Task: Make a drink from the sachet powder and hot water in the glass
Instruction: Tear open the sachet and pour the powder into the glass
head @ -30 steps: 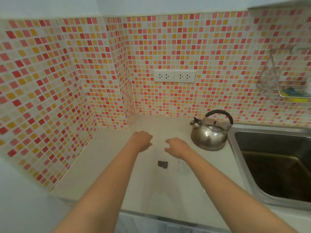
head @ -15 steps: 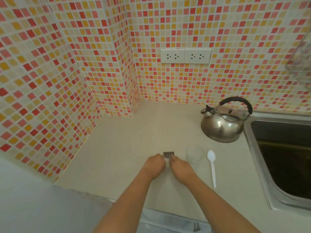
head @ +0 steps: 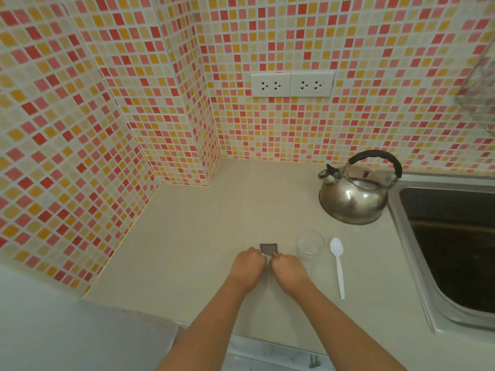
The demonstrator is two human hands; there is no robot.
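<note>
A small dark brown sachet (head: 268, 248) sticks up between my two hands on the beige counter (head: 192, 236). My left hand (head: 247, 267) and my right hand (head: 288, 267) both pinch its lower edge, knuckles almost touching. Just right of my right hand stands an empty clear glass (head: 309, 243). Beside the glass lies a white plastic spoon (head: 338, 263), bowl pointing away from me. A steel kettle (head: 355, 195) with a black handle sits behind the glass, near the sink.
A steel sink (head: 452, 247) fills the right side, its rim close to the spoon. Tiled walls enclose the counter at the left and back, with two white double sockets (head: 292, 84) above. The counter's front edge runs under my forearms.
My hands came back from the far counter to the sachet and closed on it. My view dropped, and the glass and spoon came into sight.
</note>
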